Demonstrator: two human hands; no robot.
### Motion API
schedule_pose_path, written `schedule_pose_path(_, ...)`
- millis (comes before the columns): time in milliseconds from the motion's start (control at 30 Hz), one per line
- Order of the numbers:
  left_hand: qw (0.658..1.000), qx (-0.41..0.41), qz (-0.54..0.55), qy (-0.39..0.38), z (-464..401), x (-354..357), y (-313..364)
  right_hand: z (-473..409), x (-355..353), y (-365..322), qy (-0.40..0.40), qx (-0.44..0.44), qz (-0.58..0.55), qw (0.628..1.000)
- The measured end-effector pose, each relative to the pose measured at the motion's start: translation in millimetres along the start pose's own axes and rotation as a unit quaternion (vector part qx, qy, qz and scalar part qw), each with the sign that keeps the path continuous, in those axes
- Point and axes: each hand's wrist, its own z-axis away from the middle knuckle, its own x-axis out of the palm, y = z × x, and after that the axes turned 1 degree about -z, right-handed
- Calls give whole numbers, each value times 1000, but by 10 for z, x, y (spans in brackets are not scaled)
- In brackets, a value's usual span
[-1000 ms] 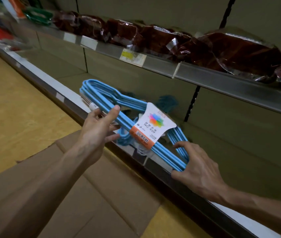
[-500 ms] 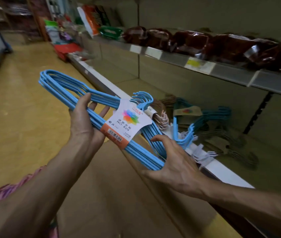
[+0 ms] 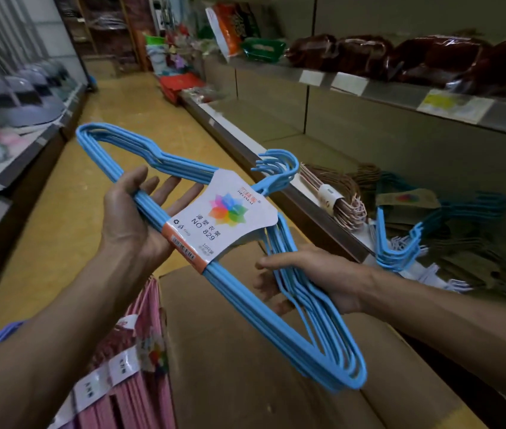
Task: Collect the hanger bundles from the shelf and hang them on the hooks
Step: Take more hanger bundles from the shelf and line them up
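Hangers in one blue bundle point(image 3: 245, 292) lie slantwise across both my hands, over a cardboard box point(image 3: 245, 366) on the floor, left of the low shelf point(image 3: 307, 205). My left hand point(image 3: 134, 224) carries the far end from beneath, its grip loose: fingers nearly straight under the wires, thumb resting on top. My right hand point(image 3: 316, 277) has a firmer grip on the near half, thumb above and fingers curled under the wires. A white paper label point(image 3: 224, 218) wraps the bundle's middle, and its hooks point(image 3: 279, 168) point toward the shelf. On that shelf lie more bundles: a pale pink one point(image 3: 338, 199) and another blue one point(image 3: 400, 243). Pink labelled bundles point(image 3: 128, 379) show at the near left, beside the box.
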Motion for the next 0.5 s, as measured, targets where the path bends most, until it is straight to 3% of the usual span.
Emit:
schedule_pose_path(233, 999, -13, -24, 22, -21, -38, -2, -105, 46, 103, 37, 3, -8, 999)
schedule_pose_path(367, 984, 76, -124, 103, -150, -30, 16, -116, 42, 188, 87, -50, -11, 995)
schedule_pose_path(433, 942, 161, -250, 158, -205, -53, 75, -122, 27, 209, 129, -80, 6, 988)
schedule_pose_path(500, 857, 244, -421, 173, -229, -99, 123, -116, 8, 207, 181, -104, 31, 977)
